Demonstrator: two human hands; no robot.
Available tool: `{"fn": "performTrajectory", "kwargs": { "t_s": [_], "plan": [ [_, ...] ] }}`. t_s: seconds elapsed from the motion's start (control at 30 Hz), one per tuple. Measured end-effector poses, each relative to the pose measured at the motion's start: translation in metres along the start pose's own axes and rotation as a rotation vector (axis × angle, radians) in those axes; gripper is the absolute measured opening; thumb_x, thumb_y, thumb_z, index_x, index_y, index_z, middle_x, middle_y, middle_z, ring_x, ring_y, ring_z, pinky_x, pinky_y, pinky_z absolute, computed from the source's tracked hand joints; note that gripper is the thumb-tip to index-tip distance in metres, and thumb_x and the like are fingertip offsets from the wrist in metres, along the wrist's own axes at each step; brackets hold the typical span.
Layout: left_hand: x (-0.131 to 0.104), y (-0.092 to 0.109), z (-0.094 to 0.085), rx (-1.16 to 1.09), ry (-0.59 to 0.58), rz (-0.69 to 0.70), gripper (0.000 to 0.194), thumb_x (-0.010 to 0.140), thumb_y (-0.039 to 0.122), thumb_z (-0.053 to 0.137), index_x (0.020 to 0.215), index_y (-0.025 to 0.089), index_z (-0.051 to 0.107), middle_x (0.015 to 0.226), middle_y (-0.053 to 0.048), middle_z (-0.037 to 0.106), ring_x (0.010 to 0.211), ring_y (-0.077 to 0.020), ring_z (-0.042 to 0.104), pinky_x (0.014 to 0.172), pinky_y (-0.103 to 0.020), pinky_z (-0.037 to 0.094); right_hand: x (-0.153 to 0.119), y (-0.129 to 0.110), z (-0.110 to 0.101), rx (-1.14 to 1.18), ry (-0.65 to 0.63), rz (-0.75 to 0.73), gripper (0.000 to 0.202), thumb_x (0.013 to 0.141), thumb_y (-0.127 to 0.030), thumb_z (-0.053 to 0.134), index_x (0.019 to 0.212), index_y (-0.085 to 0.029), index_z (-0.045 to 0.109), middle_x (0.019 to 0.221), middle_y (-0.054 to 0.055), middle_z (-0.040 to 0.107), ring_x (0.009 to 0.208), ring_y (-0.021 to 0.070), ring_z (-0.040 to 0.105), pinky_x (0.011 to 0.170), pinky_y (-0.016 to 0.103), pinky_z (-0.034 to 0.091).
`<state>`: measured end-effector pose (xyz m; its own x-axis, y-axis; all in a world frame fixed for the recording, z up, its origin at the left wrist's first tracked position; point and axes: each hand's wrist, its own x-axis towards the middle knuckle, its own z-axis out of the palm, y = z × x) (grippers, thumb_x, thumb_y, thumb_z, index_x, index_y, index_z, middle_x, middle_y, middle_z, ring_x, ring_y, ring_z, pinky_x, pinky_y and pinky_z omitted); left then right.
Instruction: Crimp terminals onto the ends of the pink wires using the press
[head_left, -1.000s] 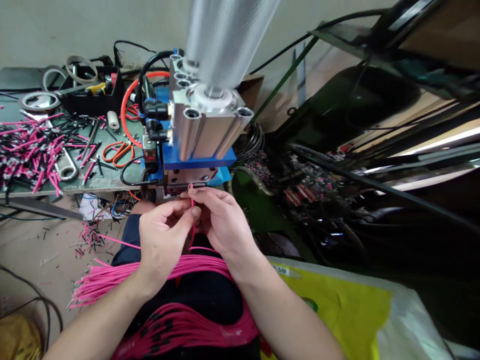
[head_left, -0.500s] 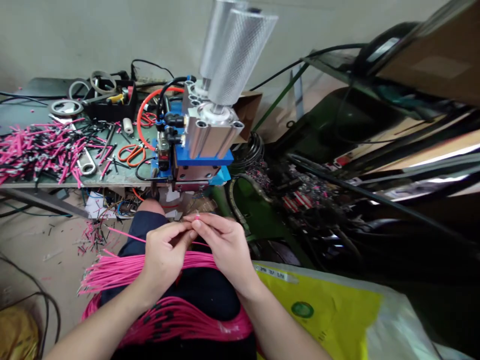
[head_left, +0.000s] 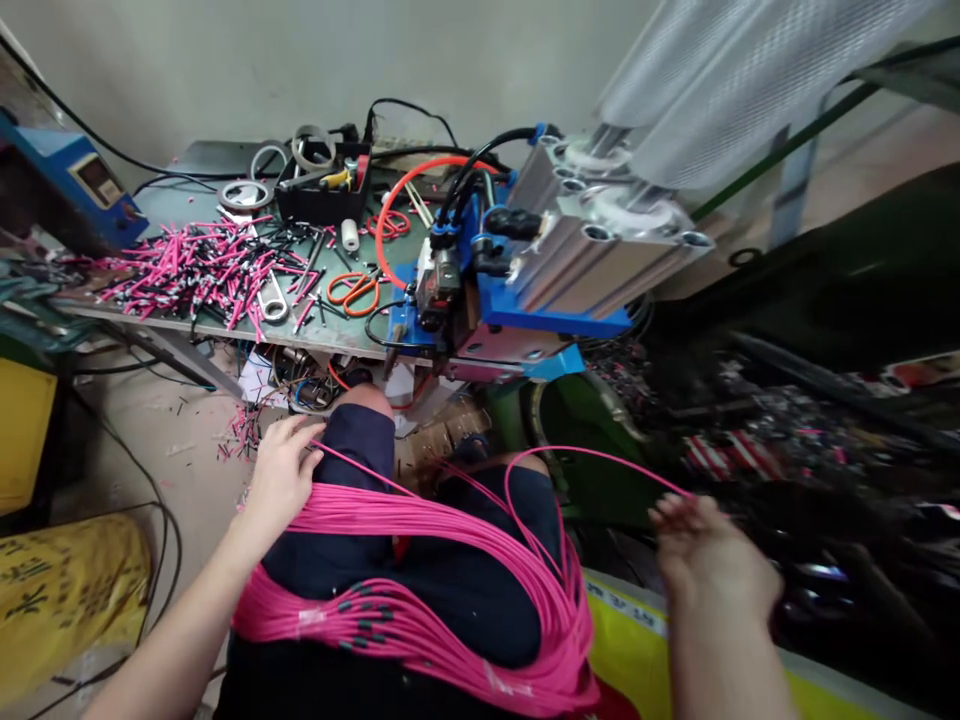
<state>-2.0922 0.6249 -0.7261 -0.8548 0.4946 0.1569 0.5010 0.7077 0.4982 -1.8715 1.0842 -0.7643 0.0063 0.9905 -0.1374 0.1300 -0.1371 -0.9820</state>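
Observation:
A bundle of pink wires [head_left: 420, 515] lies looped across my lap, its lower part carrying short black sleeves and clear tape. My left hand [head_left: 279, 478], at the bundle's left end, pinches a single pink wire between thumb and fingers. Out to the right, my right hand [head_left: 712, 560] is closed on a pink wire [head_left: 592, 450] that arches up from the bundle. I cannot tell whether both hands hold the same wire. The tips of the right fingers are partly blurred.
A machine with silver cylinders [head_left: 600, 235] stands on the bench edge ahead. Pink and black wire offcuts [head_left: 202, 275], orange-handled scissors [head_left: 354, 292] and a black tool box [head_left: 324, 190] are on the bench. A yellow sack [head_left: 71, 580] lies at left, another yellow bag [head_left: 626, 640] at right.
My hands were together at the centre, fingers on a small pink piece. Now they are far apart, left hand leftward and right hand out right with a wire. The view has turned left.

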Motion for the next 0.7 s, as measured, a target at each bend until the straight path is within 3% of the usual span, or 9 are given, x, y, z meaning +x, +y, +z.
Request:
{"fn": "performTrajectory", "kwargs": {
  "t_s": [0.1,0.2,0.27,0.3,0.37,0.43,0.5,0.57,0.7],
  "plan": [
    [0.004,-0.002,-0.008,0.091,-0.012,0.017,0.018,0.092,0.016,0.063,0.101,0.018,0.078,0.125,-0.016,0.067,0.121,-0.0383,0.057,0.099,-0.055,0.049,-0.009,0.022,0.008,-0.084,-0.089,0.242,0.035,0.082,-0.015,0.066,0.053,-0.021,0.05,0.05,0.001,0.053,0.042,0.0149,0.052,0.041,0.026,0.046],
    [0.009,0.009,-0.026,0.108,0.002,0.076,0.016,0.093,0.016,0.063,0.087,0.02,0.078,0.099,-0.011,0.071,0.098,-0.0324,0.06,0.085,-0.048,0.049,-0.038,0.019,0.025,-0.091,-0.122,0.303,0.018,0.077,-0.012,0.07,0.063,-0.019,0.06,0.059,0.001,0.061,0.05,0.0139,0.059,0.047,0.023,0.049],
    [0.015,0.025,-0.04,0.047,0.088,0.168,0.014,0.094,0.017,0.066,0.089,0.021,0.078,0.088,-0.008,0.069,0.089,-0.028,0.059,0.082,-0.044,0.047,-0.072,0.0,0.038,-0.072,-0.218,0.21,0.007,0.075,-0.014,0.075,0.08,-0.018,0.072,0.071,0.002,0.069,0.062,0.0135,0.065,0.058,0.022,0.054],
    [0.018,0.035,-0.046,-0.009,0.139,0.227,0.012,0.094,0.017,0.067,0.092,0.021,0.079,0.086,-0.006,0.068,0.088,-0.0262,0.058,0.082,-0.043,0.046,-0.093,-0.013,0.045,-0.078,-0.344,0.074,0.014,0.078,-0.021,0.077,0.091,-0.018,0.076,0.079,0.004,0.073,0.069,0.0152,0.068,0.065,0.025,0.057],
    [0.026,0.058,-0.055,-0.153,0.21,0.338,0.011,0.093,0.015,0.07,0.094,0.021,0.079,0.084,-0.004,0.068,0.087,-0.0226,0.059,0.081,-0.039,0.047,-0.141,-0.044,0.058,-0.155,-0.756,-0.228,0.025,0.083,-0.034,0.078,0.104,-0.02,0.079,0.092,0.008,0.077,0.083,0.0207,0.071,0.075,0.032,0.059],
    [0.034,0.081,-0.06,-0.283,0.247,0.412,0.011,0.09,0.012,0.074,0.096,0.021,0.079,0.083,-0.003,0.068,0.085,-0.02,0.06,0.08,-0.036,0.049,-0.186,-0.072,0.072,-0.143,-1.017,-0.513,0.02,0.09,-0.032,0.073,0.106,-0.023,0.079,0.1,0.009,0.077,0.089,0.0224,0.071,0.078,0.035,0.059],
    [0.041,0.1,-0.063,-0.375,0.256,0.446,0.016,0.088,0.01,0.078,0.1,0.021,0.077,0.085,-0.002,0.069,0.085,-0.0186,0.061,0.079,-0.034,0.05,-0.22,-0.092,0.086,-0.083,-1.105,-0.734,0.028,0.091,-0.025,0.073,0.119,-0.024,0.076,0.106,0.008,0.076,0.097,0.0231,0.069,0.086,0.037,0.057],
    [0.046,0.112,-0.065,-0.435,0.232,0.452,0.023,0.087,0.009,0.078,0.106,0.022,0.076,0.086,-0.001,0.07,0.085,-0.0176,0.063,0.079,-0.033,0.052,-0.239,-0.101,0.097,0.013,-1.116,-0.839,0.025,0.094,-0.02,0.071,0.118,-0.023,0.075,0.098,0.006,0.076,0.093,0.0214,0.068,0.084,0.035,0.056],
    [0.05,0.124,-0.063,-0.579,0.289,0.38,0.053,0.084,0.012,0.082,0.132,0.028,0.067,0.111,-0.004,0.07,0.101,-0.0202,0.067,0.09,-0.035,0.056,-0.246,-0.102,0.104,0.103,-1.046,-0.789,0.012,0.097,-0.018,0.067,0.097,-0.02,0.078,0.073,0.002,0.07,0.066,0.0151,0.064,0.065,0.027,0.052]
  ]
}}
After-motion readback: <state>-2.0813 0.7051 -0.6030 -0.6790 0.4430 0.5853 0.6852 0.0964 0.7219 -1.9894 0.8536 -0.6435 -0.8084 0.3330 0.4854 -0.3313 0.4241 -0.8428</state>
